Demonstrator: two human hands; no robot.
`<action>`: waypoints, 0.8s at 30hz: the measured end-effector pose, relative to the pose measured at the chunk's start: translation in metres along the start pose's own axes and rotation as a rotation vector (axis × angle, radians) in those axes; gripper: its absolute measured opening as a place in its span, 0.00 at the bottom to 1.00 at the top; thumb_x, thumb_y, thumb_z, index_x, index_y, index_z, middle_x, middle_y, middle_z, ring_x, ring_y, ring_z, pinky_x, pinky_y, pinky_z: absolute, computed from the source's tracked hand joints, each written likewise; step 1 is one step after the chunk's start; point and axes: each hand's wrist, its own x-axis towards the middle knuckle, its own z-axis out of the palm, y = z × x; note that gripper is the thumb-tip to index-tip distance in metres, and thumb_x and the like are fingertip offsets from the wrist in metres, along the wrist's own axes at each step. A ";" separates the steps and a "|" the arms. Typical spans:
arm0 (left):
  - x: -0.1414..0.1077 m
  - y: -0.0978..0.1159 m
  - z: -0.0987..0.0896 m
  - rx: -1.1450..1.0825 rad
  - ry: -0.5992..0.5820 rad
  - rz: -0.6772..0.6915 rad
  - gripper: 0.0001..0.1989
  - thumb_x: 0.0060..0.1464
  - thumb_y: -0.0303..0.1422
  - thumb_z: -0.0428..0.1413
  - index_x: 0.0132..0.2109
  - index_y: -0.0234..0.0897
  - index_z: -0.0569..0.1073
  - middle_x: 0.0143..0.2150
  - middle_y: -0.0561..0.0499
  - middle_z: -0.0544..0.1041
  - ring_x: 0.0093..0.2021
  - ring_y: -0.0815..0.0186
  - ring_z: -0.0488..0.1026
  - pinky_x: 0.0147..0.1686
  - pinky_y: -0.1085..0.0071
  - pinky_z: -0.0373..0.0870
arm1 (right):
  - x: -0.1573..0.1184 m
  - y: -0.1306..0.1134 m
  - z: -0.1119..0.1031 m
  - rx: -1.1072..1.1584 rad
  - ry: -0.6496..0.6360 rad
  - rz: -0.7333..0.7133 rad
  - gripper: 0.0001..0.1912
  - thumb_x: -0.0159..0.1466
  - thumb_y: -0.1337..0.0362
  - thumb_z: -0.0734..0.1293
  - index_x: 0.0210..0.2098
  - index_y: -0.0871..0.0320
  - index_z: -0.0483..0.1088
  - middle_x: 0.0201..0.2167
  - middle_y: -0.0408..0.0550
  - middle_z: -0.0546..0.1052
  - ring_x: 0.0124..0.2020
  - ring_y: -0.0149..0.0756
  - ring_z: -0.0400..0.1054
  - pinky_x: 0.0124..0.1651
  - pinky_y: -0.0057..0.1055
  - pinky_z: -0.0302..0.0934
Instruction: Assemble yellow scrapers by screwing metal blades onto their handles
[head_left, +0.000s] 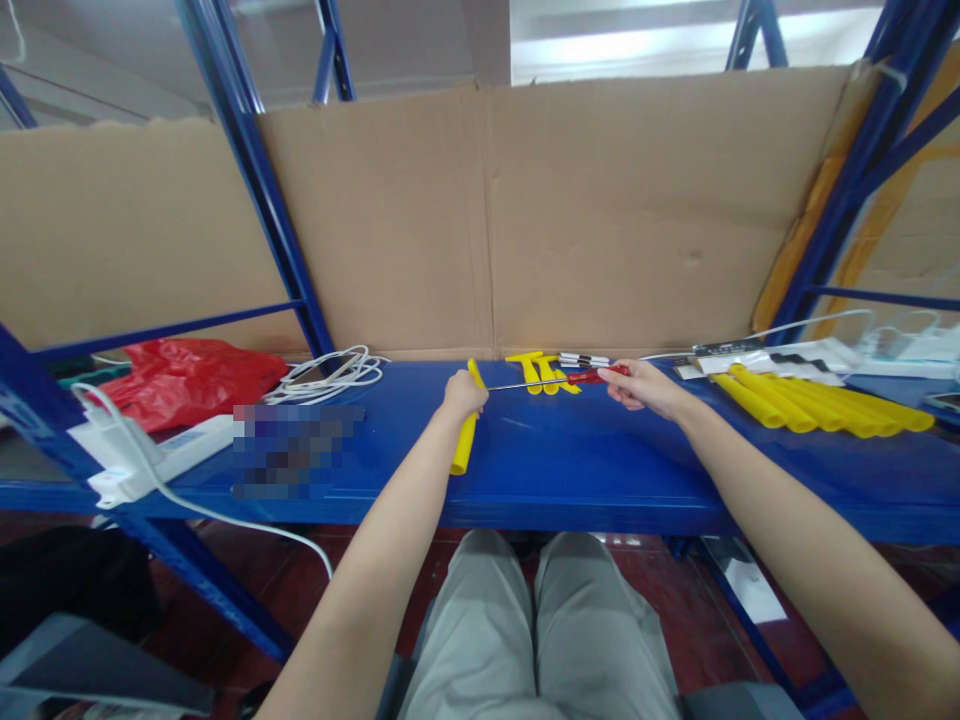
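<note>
**Yellow tube and red-handled screwdriver held over a blue metal bench**

In the head view, a smooth, hollow yellow tube (463, 448) is gripped around its upper part by the left hand (465, 393), whose fingers are closed; the tube is tilted slightly, with its lower end pointed toward the bench's front edge. A screwdriver (589, 377) is gripped by the right hand (637, 386) at the end of its glossy red handle. Its thin, straight metal shaft is directed sideways to the left hand, where the tip is hidden; whether the tube is pierced or merely touched cannot be told. Both things are held above the front half of the blue bench (570, 460), whose painted surface is faintly shiny.

Behind the shaft, small T-shaped yellow pieces (534, 372) are clustered beside slim white-and-black sticks (585, 360). Near the right forearm, more yellow tubes (825, 405) are laid side by side in a slanted row, their rounded ends turned toward the front. On the left, a crumpled, thin red plastic bag (202, 380) is set near a loosely coiled white cable (337, 375) and a boxy white power strip (180, 450). The back is closed off by flat, creased brown cardboard (600, 220), framed by blue metal posts (270, 190).
</note>
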 end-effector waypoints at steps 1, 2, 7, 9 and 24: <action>0.000 0.000 0.000 -0.004 0.002 0.002 0.07 0.48 0.22 0.56 0.37 0.22 0.75 0.32 0.36 0.79 0.27 0.61 0.78 0.24 0.75 0.71 | 0.001 0.000 0.000 -0.037 0.018 0.012 0.18 0.57 0.50 0.68 0.28 0.59 0.64 0.15 0.41 0.65 0.13 0.21 0.52 0.14 0.21 0.42; 0.001 0.000 0.001 -0.005 0.005 0.005 0.08 0.48 0.22 0.56 0.37 0.22 0.75 0.31 0.36 0.79 0.27 0.61 0.78 0.24 0.75 0.72 | 0.001 0.001 0.000 -0.064 0.028 0.020 0.19 0.58 0.49 0.67 0.27 0.60 0.64 0.15 0.42 0.65 0.13 0.22 0.53 0.14 0.21 0.42; 0.000 -0.001 0.001 0.022 0.008 0.023 0.07 0.49 0.22 0.56 0.36 0.22 0.76 0.31 0.36 0.79 0.28 0.61 0.78 0.25 0.75 0.72 | 0.001 0.003 0.000 -0.036 -0.040 -0.012 0.22 0.52 0.47 0.71 0.30 0.58 0.62 0.15 0.36 0.61 0.13 0.20 0.50 0.15 0.20 0.42; 0.001 -0.001 0.001 0.033 0.012 0.023 0.07 0.49 0.22 0.56 0.36 0.22 0.76 0.32 0.36 0.79 0.28 0.61 0.78 0.25 0.76 0.72 | -0.002 0.002 0.000 -0.047 -0.062 -0.022 0.25 0.47 0.49 0.74 0.33 0.56 0.61 0.15 0.33 0.60 0.14 0.20 0.50 0.16 0.20 0.43; 0.002 -0.001 0.000 0.019 0.003 0.037 0.06 0.48 0.21 0.55 0.34 0.22 0.75 0.31 0.36 0.79 0.27 0.62 0.78 0.25 0.75 0.72 | 0.001 0.000 0.003 -0.172 0.052 0.043 0.27 0.53 0.39 0.65 0.27 0.59 0.63 0.11 0.38 0.62 0.11 0.21 0.50 0.13 0.22 0.41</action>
